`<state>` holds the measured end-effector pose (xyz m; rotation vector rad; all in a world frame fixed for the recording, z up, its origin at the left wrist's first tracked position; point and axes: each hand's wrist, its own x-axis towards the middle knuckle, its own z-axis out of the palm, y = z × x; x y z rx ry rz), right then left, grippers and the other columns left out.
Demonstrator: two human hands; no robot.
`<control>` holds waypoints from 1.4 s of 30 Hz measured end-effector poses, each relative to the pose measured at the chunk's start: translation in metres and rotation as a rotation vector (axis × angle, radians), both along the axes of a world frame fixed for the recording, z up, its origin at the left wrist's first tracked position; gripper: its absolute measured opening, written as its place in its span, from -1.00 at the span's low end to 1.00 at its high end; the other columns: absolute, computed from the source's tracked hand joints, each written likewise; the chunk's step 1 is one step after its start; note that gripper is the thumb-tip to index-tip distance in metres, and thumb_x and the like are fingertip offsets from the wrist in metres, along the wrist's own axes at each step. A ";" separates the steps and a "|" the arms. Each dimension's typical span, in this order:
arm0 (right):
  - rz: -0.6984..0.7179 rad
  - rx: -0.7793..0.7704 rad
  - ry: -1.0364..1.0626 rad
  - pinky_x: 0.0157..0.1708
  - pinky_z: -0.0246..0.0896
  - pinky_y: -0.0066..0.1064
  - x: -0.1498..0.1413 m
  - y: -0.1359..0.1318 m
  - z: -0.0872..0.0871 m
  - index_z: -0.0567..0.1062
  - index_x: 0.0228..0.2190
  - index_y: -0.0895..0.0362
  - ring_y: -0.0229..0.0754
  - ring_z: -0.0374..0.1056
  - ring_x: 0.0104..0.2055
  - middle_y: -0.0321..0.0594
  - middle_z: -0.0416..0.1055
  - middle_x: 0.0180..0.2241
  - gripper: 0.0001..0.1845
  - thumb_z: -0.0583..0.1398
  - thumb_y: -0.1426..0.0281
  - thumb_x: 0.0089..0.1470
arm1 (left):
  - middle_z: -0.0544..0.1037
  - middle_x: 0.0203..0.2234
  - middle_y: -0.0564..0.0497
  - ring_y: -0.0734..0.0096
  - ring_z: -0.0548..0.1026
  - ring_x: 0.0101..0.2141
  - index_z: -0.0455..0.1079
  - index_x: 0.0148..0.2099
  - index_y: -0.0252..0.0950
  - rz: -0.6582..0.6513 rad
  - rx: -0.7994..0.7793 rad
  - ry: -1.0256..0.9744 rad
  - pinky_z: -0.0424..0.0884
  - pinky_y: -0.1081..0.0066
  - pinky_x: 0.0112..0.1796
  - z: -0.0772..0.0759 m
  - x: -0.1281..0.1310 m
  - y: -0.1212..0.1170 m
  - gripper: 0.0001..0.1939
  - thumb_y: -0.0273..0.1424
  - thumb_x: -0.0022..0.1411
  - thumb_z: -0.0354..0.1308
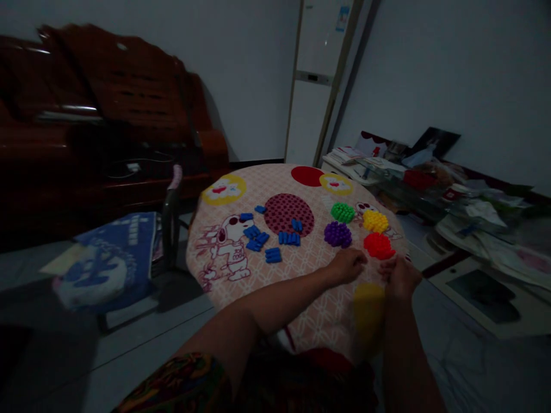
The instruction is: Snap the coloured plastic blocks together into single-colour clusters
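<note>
My left hand (349, 265) rests low over the right side of the table, fingers curled, just below a cluster of small purple pieces (338, 234). Close by on its right, my right hand (400, 275) has its fingers pinched together at the lower edge of a red cluster (379, 245). Whatever either hand holds is too small or hidden to make out. Behind the red cluster sits a yellow one (375, 221), and a green cluster (343, 213) lies behind the purple. Several short blue pieces (272, 255) are scattered in small groups left of the hands.
A patterned cloth (301, 275) covers the round table. To the left stands a chair with a blue bag (124, 258), before a carved wooden sofa (129, 103). Cluttered glass shelving (465, 212) runs along the right. A tall white appliance (312, 109) stands at the back.
</note>
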<state>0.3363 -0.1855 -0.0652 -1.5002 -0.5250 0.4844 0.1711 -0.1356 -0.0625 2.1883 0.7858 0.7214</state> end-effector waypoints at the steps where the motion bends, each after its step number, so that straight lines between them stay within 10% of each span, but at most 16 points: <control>1: 0.006 -0.012 0.003 -0.84 -0.01 -0.55 -0.006 -0.001 -0.001 0.36 -0.60 0.12 -0.31 0.21 -0.80 -0.31 0.37 -0.74 -0.68 0.17 0.20 0.05 | 0.64 -0.19 -0.12 0.34 0.55 -0.24 0.55 -0.07 -0.38 0.007 0.010 -0.004 0.43 0.42 -0.15 0.002 -0.002 0.001 -0.73 -0.50 0.20 0.15; 8: 0.117 -0.050 -0.044 -0.79 -0.06 -0.51 -0.047 -0.007 -0.007 0.39 -0.61 0.13 -0.32 0.20 -0.78 -0.29 0.38 -0.70 -0.60 0.21 0.08 0.02 | 0.65 -0.18 -0.10 0.32 0.56 -0.16 0.56 -0.10 -0.34 0.136 0.174 -0.038 0.42 0.40 -0.06 0.042 -0.046 0.025 -0.76 -0.49 0.27 0.09; 15: 0.120 -0.080 -0.304 -0.62 0.13 -0.45 -0.057 -0.010 -0.014 0.42 -0.61 0.10 -0.29 0.24 -0.69 -0.32 0.36 -0.71 -0.53 0.19 0.01 0.09 | 0.64 -0.34 -0.10 0.30 0.53 -0.29 0.59 -0.25 -0.39 0.590 0.100 0.135 0.36 0.39 -0.22 0.066 -0.151 0.069 -0.81 -0.47 0.21 0.14; 22: 0.103 -0.039 -0.273 -0.61 0.10 -0.44 -0.060 -0.010 -0.011 0.39 -0.63 0.09 -0.29 0.21 -0.71 -0.34 0.30 -0.74 -0.57 0.13 0.10 0.12 | 0.59 -0.51 0.04 0.37 0.46 -0.45 0.60 -0.37 -0.30 0.371 -0.146 0.319 0.24 0.44 -0.40 0.050 -0.225 0.083 -0.83 -0.32 0.04 0.25; 29: 0.111 0.003 -0.291 -0.58 0.12 -0.44 -0.055 -0.010 -0.016 0.41 -0.62 0.09 -0.29 0.23 -0.68 -0.33 0.34 -0.71 -0.60 0.13 0.12 0.12 | 0.51 -0.62 0.07 0.40 0.41 -0.50 0.54 -0.50 -0.30 0.326 -0.154 0.363 0.20 0.44 -0.44 0.049 -0.221 0.085 -0.93 -0.39 -0.10 0.31; 42: 0.114 -0.025 -0.335 -0.56 0.12 -0.43 -0.053 -0.011 -0.021 0.44 -0.61 0.11 -0.26 0.26 -0.65 -0.30 0.38 -0.68 -0.56 0.17 0.05 0.10 | 0.45 -0.65 0.11 0.54 0.40 -0.58 0.36 -0.47 -0.36 0.362 -0.469 -0.372 0.37 0.50 -0.45 0.035 -0.198 0.085 -0.82 -0.44 -0.02 0.33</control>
